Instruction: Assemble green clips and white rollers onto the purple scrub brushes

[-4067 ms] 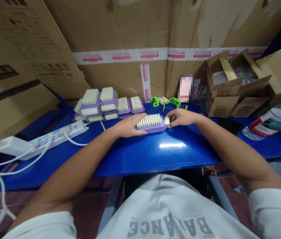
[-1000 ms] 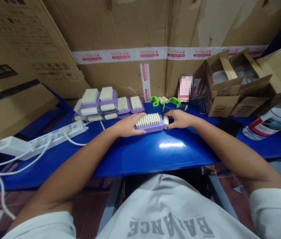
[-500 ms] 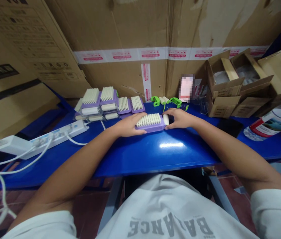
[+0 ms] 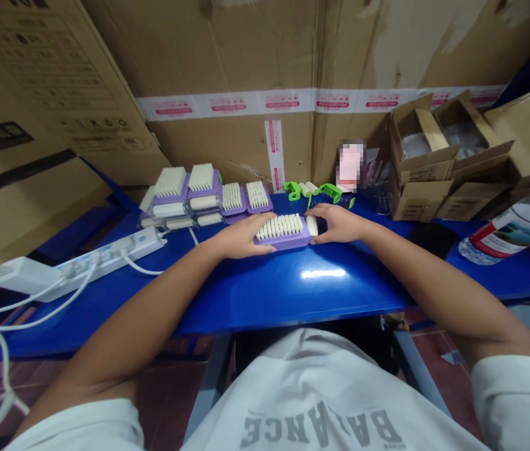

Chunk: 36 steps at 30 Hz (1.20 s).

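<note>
A purple brush block (image 4: 280, 228) with rows of cream bristles facing up lies on the blue table in front of me. My left hand (image 4: 245, 238) is closed round its left end, thumb along the near side. At the other end sits a short white roller (image 4: 312, 225), gripped between the thumb and fingers of my right hand (image 4: 335, 224). Some of the fingertips are hidden behind the block. Several similar purple blocks (image 4: 202, 178) stand stacked to the left, some with white rollers. Just beyond my right hand lie green curved clips (image 4: 331, 192) and loose white rollers (image 4: 312, 187).
At left a white power strip (image 4: 105, 260) with plugs and cables lies on the table (image 4: 255, 300). Open cardboard boxes (image 4: 422, 197) stand at right, near a plastic bottle (image 4: 500, 237) with a red label. A large cardboard wall (image 4: 227, 56) closes off the back.
</note>
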Each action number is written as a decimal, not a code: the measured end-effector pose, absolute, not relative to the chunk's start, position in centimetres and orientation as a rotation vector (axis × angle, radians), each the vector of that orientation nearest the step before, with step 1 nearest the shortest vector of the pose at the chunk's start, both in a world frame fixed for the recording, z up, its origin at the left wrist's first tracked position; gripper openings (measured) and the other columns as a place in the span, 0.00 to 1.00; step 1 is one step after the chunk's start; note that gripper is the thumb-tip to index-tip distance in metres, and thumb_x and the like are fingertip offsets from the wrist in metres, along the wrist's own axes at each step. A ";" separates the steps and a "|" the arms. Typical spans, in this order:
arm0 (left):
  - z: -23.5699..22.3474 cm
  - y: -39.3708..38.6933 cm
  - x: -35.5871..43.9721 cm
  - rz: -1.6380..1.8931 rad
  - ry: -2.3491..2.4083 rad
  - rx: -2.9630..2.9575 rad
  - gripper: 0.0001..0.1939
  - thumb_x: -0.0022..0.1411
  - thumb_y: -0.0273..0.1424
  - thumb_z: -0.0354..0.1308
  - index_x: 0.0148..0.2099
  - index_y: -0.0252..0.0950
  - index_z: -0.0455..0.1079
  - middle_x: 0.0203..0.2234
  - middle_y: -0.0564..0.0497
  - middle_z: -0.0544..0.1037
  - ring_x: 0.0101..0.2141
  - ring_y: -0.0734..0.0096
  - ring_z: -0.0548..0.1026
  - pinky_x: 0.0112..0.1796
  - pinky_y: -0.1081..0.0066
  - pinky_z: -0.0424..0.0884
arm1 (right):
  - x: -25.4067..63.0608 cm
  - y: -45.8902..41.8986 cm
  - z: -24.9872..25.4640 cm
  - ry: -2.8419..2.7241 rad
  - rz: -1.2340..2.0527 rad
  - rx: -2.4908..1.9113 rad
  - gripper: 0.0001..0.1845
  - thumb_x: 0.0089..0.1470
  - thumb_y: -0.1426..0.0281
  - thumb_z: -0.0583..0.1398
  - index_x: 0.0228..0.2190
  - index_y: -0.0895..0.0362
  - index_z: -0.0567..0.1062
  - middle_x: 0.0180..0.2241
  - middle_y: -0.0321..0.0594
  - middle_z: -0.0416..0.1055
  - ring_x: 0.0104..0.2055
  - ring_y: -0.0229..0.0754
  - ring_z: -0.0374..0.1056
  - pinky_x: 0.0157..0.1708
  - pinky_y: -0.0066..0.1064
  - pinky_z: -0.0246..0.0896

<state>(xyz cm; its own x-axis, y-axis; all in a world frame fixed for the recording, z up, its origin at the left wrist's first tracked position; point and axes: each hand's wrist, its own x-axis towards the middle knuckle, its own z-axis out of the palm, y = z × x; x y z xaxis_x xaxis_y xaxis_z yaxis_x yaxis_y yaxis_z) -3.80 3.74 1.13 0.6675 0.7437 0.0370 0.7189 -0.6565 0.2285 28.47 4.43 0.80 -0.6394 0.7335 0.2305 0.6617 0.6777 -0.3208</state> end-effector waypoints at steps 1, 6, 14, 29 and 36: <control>1.1 3.7 -3.8 0.188 1.191 2.692 0.50 0.62 0.55 0.62 0.77 0.36 0.53 0.73 0.37 0.64 0.70 0.44 0.66 0.69 0.54 0.63 | 28.5 4.4 0.8 -2.563 0.302 -1.116 0.43 0.46 0.56 0.76 0.59 0.63 0.78 0.56 0.59 0.78 0.58 0.63 0.76 0.60 0.52 0.69; 1.1 3.7 -3.8 0.189 1.190 2.694 0.50 0.62 0.55 0.62 0.77 0.36 0.53 0.73 0.37 0.65 0.70 0.44 0.67 0.69 0.53 0.64 | 28.7 4.6 0.8 -2.638 0.368 -1.182 0.39 0.52 0.51 0.73 0.58 0.63 0.79 0.54 0.58 0.81 0.55 0.62 0.78 0.57 0.49 0.72; 1.2 3.6 -3.7 0.182 1.193 2.687 0.51 0.62 0.55 0.62 0.77 0.34 0.53 0.73 0.36 0.64 0.70 0.44 0.66 0.69 0.54 0.64 | 28.6 4.5 0.8 -2.565 0.283 -1.093 0.42 0.45 0.55 0.77 0.58 0.61 0.79 0.55 0.56 0.80 0.57 0.62 0.76 0.60 0.50 0.70; 1.0 3.8 -3.8 0.198 1.195 2.674 0.51 0.61 0.55 0.63 0.76 0.35 0.54 0.73 0.36 0.64 0.71 0.44 0.66 0.69 0.53 0.63 | 28.8 4.8 0.5 -2.622 0.348 -1.125 0.37 0.50 0.50 0.74 0.55 0.60 0.81 0.51 0.54 0.83 0.53 0.60 0.79 0.55 0.46 0.72; 1.0 3.7 -3.8 0.194 1.187 2.675 0.51 0.61 0.55 0.62 0.77 0.34 0.54 0.73 0.36 0.64 0.70 0.45 0.66 0.69 0.53 0.63 | 28.4 4.2 1.1 -2.543 0.303 -1.162 0.40 0.44 0.57 0.77 0.56 0.61 0.80 0.53 0.55 0.81 0.54 0.61 0.77 0.57 0.48 0.71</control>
